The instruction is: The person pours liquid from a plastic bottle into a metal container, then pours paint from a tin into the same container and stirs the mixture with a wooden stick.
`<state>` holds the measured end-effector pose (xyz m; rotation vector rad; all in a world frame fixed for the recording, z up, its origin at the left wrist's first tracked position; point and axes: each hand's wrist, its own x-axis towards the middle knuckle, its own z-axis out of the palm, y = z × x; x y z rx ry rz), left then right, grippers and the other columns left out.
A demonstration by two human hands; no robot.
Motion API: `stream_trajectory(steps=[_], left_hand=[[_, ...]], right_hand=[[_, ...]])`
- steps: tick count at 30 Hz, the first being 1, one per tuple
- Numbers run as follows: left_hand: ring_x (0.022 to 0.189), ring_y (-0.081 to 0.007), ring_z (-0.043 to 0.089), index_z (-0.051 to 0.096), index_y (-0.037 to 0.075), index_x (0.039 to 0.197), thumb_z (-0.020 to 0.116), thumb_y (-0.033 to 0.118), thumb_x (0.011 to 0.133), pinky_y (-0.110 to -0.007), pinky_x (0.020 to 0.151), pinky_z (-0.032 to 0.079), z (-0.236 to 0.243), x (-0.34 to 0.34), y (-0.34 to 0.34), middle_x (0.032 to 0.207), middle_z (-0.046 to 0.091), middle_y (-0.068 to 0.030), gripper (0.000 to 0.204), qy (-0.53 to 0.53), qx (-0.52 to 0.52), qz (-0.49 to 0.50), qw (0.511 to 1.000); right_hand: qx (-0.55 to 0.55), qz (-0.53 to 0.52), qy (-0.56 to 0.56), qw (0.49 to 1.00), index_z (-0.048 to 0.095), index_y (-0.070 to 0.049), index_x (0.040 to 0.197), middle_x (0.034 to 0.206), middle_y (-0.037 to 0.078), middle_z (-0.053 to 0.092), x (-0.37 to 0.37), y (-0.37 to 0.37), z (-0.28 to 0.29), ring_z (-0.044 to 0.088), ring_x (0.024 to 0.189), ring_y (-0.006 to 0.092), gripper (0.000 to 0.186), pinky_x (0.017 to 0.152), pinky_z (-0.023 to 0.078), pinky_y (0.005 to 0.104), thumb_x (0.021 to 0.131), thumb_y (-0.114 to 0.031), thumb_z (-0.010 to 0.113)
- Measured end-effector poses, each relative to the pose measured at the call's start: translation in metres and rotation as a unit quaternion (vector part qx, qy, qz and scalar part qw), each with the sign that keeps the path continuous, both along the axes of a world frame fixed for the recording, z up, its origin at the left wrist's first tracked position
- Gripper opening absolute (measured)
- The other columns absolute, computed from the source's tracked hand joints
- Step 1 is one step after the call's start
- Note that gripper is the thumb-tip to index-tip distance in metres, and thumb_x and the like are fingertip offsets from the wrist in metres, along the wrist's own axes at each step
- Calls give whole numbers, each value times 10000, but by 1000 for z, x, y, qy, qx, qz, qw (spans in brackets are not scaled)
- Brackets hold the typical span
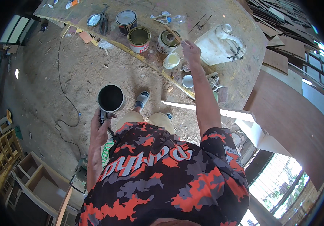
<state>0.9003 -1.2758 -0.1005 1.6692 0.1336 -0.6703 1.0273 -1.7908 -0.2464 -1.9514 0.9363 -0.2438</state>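
- The left hand (99, 130), nearest the camera, has its grip closed around the handle of a spray gun (110, 100), whose open cup stands just above that grip and could slop if tilted.
- The right hand (191, 51) pinches a stick (172, 34) reaching into a paint can (167, 41) on the counter (245, 67); stirring hard could tip the can or drip paint.

worktop (241, 56) ahead of the person | on it three tins in a row: lidded tin (126, 19) left, open tin (139, 38) middle, third tin (167, 41) right | jug (222, 43) lies right of tins | stick (173, 34) rests in third tin | cup (110, 98) over floor (37, 75), left of sandal (142, 100)
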Motion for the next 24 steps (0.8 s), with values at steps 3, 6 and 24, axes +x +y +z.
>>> stream_trajectory(steps=[3,6,24], left_hand=[[739,-90,604,601,-24,1411,596,55,932,-270,677,512,-1,-2,3,1141,778,-125,485,-2,-8,-1,1000],[739,-95,611,598,-27,1413,591,40,922,-270,682,516,5,-2,-1,1138,773,-130,495,3,-13,10,1000],[893,-97,644,561,-15,1517,565,-19,970,-274,808,525,-18,2,-15,1153,778,-83,547,-13,10,8,1000]], right_hand=[[-130,1,-26,991,762,-9,1362,1098,216,834,-27,-2,15,813,982,335,568,925,624,447,957,-399,848],[-219,50,-20,974,764,9,1322,1026,173,822,-80,0,24,801,953,330,549,920,624,427,930,-358,881],[-75,106,-171,977,589,-1,1419,1248,178,774,-75,100,-49,770,1128,280,823,984,607,416,756,-242,1013]])
